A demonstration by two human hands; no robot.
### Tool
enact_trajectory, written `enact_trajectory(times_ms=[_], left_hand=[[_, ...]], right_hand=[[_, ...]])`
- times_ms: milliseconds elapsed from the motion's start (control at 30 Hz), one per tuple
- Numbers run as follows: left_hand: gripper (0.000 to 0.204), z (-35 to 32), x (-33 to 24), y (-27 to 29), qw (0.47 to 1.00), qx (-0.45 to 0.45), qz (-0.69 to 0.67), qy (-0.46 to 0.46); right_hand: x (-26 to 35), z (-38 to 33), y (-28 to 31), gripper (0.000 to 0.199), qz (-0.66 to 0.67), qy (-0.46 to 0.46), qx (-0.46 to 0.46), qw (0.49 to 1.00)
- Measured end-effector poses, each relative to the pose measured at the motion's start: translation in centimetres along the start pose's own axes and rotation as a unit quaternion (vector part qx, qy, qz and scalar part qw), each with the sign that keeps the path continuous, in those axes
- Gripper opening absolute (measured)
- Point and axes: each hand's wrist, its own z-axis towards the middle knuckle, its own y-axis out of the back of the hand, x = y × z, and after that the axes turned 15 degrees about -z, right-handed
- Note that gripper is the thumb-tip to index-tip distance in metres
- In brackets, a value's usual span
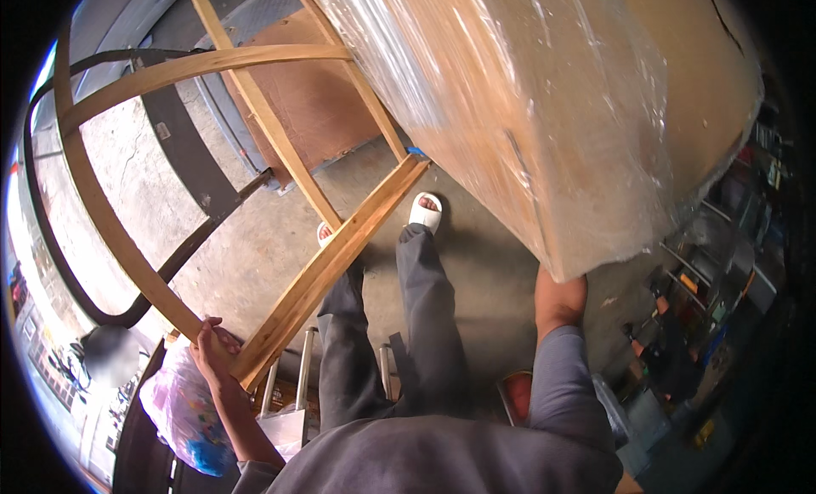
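A large wooden frame (327, 267) made of pale slats slants across the left half of the view. My left hand (218, 344) is closed round its near left corner, where a long rail meets the thick front beam. At the right, a big cardboard box (561, 128) wrapped in clear plastic film rises past the upper edge. My right forearm (561, 300) passes beneath the box's lower corner, and the box hides my right hand, so its fingers do not show. A blue bit (416, 151) sits at the frame's far corner, close to the box.
Behind the frame's slats are a brown cardboard sheet (319, 90) and a curved dark metal frame (191, 256). A bag of colourful items (183, 405) hangs beside my left forearm. Metal legs (306, 366) stand near my knees. Clutter (705, 281) fills the right edge.
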Motion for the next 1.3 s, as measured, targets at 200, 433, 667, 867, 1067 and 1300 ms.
enact_trajectory(times_ms=[200,433,667,867,1067,1300], left_hand=[[0.039,0.2,-0.4,0.8,0.999,-0.041,0.029,-0.006],[0.038,0.4,-0.7,0.9,0.993,-0.05,0.099,-0.04],[0.035,-1.2,0.1,0.4,0.998,-0.042,0.032,-0.016],[0.028,-0.6,1.7,1.0,1.0,0.001,0.004,-0.027],[0.025,-0.9,0.7,0.4,0.998,0.027,-0.051,-0.004],[0.039,0.8,-0.5,0.6,0.992,0.123,0.01,-0.027]], right_hand=[[1.0,5.9,6.3,0.017,-0.033,0.017,-0.039,0.999],[2.4,12.6,8.6,0.023,-0.041,0.038,-0.037,0.998],[-2.3,2.2,-0.6,0.029,-0.125,0.05,0.072,0.988],[-8.9,-18.9,-13.9,0.028,-0.363,0.174,0.292,0.868],[-3.6,-29.7,-16.0,0.033,-0.242,0.197,0.272,0.91],[-3.5,-39.3,-11.3,0.042,-0.304,0.387,0.149,0.858]])
